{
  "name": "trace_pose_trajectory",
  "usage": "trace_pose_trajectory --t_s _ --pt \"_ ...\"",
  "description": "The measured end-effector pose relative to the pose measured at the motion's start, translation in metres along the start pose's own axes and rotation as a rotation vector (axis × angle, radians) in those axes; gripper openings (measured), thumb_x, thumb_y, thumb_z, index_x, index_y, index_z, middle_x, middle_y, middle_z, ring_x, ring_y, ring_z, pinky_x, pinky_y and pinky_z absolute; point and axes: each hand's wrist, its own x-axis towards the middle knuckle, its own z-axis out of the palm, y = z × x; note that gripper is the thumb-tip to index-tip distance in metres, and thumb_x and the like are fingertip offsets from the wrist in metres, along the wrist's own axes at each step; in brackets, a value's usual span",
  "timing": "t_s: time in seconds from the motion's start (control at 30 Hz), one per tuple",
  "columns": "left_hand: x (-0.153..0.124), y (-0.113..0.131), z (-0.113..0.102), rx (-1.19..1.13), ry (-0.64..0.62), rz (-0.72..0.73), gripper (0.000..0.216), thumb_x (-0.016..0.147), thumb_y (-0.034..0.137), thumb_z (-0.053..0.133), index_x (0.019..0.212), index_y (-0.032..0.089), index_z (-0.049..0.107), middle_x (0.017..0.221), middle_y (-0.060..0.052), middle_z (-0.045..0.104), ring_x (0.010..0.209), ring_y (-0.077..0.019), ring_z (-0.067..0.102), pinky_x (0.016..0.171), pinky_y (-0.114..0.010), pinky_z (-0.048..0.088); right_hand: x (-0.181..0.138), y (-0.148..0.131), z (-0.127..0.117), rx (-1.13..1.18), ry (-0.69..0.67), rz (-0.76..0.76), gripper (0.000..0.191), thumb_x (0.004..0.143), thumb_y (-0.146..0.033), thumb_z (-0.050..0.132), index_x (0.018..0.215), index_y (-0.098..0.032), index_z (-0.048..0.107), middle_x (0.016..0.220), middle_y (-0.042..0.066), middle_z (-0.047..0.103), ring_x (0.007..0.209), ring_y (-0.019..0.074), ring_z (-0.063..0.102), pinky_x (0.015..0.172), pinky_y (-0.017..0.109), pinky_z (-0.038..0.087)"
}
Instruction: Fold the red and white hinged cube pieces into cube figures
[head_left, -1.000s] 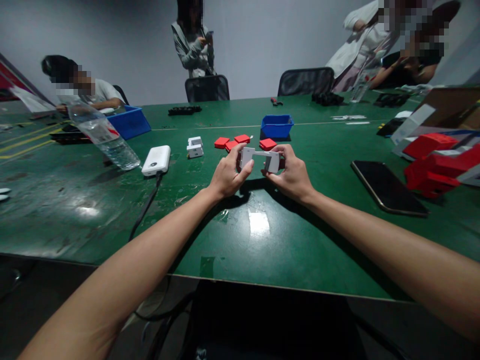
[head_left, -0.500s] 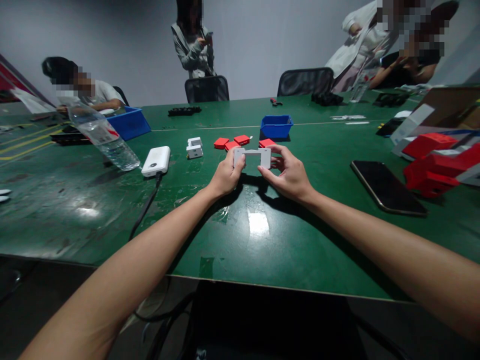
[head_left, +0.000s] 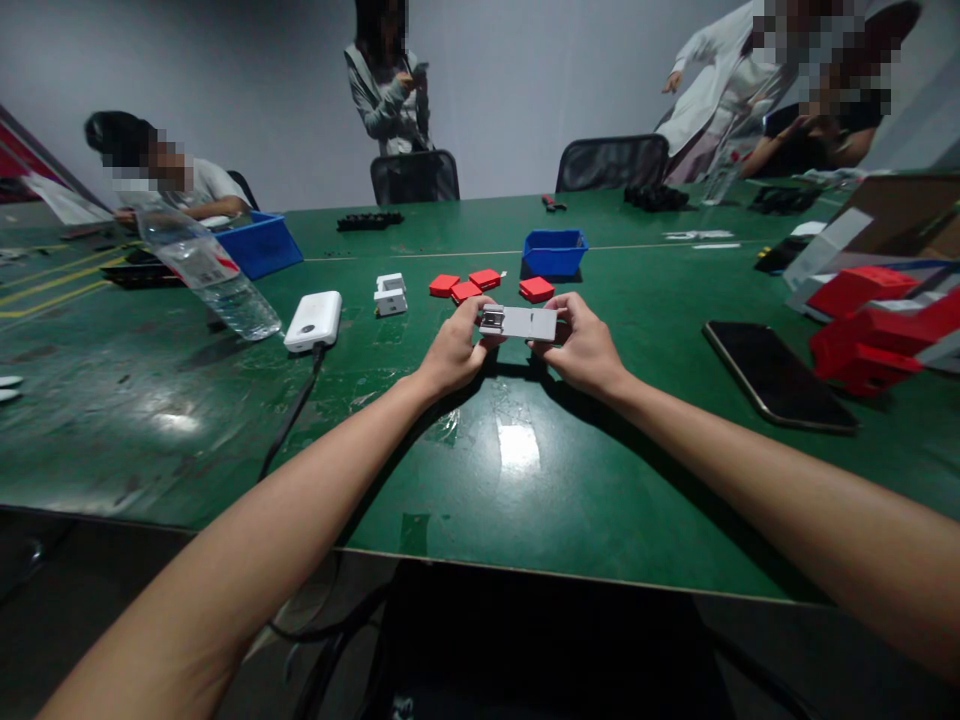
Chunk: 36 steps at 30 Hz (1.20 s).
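Note:
Between my two hands, above the green table, is a light grey plastic bracket with a dark metal fitting near its left end. My left hand pinches the left end, thumb below and fingers behind. At the right end my right hand is closed on the same part. Beyond the hands lie several red blocks, one of them a red block just past my right fingers. A similar white bracket rests on the table to the left.
The green table carries a white power bank with a black cable, a tilted water bottle, a blue bin and a smartphone. Red and white parts stand at right. Several people are around the table's far side.
Both hands have turned the grey bracket, so its flat face with the metal fitting now shows instead of its U-shaped outline. At back right, a person in white has moved an arm outward.

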Motion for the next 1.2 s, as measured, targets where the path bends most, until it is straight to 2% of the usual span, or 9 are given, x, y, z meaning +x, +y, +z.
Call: trace_pose_trajectory --t_s 0.23,0.37,0.57,0.7,0.83,1.07,1.2 --pt "0.001 0.002 -0.005 0.171 0.029 0.043 0.031 0.084 0.03 0.068 0.109 0.017 0.054 0.112 -0.01 0.064 0.096 -0.0213 0.061 0.083 -0.034 0.048 0.003 0.007 0.001 0.032 -0.02 0.028 0.04 0.065 -0.02 0.07 0.102 -0.022 0.055 0.094 0.008 0.072 0.085 0.0247 0.07 0.076 0.039 0.056" --pt "0.001 0.008 -0.007 0.303 -0.005 0.066 0.031 0.084 0.029 0.068 0.11 0.018 0.056 0.114 -0.01 0.065 0.105 -0.0255 0.061 0.083 -0.035 0.044 0.004 0.012 0.0 0.005 -0.038 0.009 0.038 0.064 -0.019 0.07 0.1 -0.021 0.058 0.092 0.006 0.071 0.082 0.0237 0.069 0.075 0.039 0.056" --pt "-0.001 0.015 -0.009 0.423 -0.048 -0.072 0.034 0.083 0.028 0.069 0.113 0.018 0.059 0.113 -0.009 0.07 0.106 -0.0283 0.062 0.083 -0.038 0.039 0.003 0.008 0.0 0.108 -0.07 -0.054 0.04 0.065 -0.024 0.074 0.102 -0.021 0.06 0.091 0.005 0.07 0.079 0.0206 0.067 0.071 0.035 0.056" --pt "-0.002 0.015 -0.01 0.445 -0.066 -0.158 0.031 0.084 0.029 0.066 0.114 0.02 0.06 0.112 -0.008 0.071 0.104 -0.0287 0.061 0.081 -0.038 0.037 -0.001 -0.001 0.003 0.202 -0.136 -0.077 0.047 0.065 -0.03 0.08 0.106 -0.021 0.059 0.09 0.004 0.07 0.074 0.0183 0.066 0.068 0.033 0.055" --pt "-0.001 0.018 -0.01 0.447 -0.09 -0.199 0.029 0.085 0.028 0.064 0.112 0.021 0.061 0.113 -0.007 0.072 0.104 -0.0284 0.061 0.081 -0.037 0.036 -0.004 -0.006 0.005 0.216 -0.143 -0.115 0.048 0.07 -0.038 0.08 0.109 -0.02 0.06 0.094 0.006 0.071 0.078 0.0193 0.067 0.073 0.035 0.056" --pt "-0.002 0.021 -0.009 0.436 -0.13 -0.228 0.03 0.084 0.028 0.064 0.113 0.022 0.06 0.113 -0.006 0.072 0.104 -0.0275 0.062 0.082 -0.037 0.037 -0.005 -0.006 0.004 0.185 -0.171 -0.126 0.055 0.073 -0.049 0.079 0.115 -0.018 0.063 0.099 0.009 0.072 0.081 0.0207 0.068 0.074 0.036 0.057" --pt "-0.002 0.018 -0.008 0.402 -0.12 -0.222 0.027 0.082 0.024 0.066 0.108 0.021 0.061 0.109 -0.006 0.073 0.099 -0.0266 0.064 0.082 -0.037 0.039 -0.007 -0.008 0.005 0.164 -0.199 -0.126 0.054 0.075 -0.049 0.077 0.117 -0.019 0.062 0.104 0.009 0.071 0.083 0.0208 0.068 0.076 0.037 0.058"
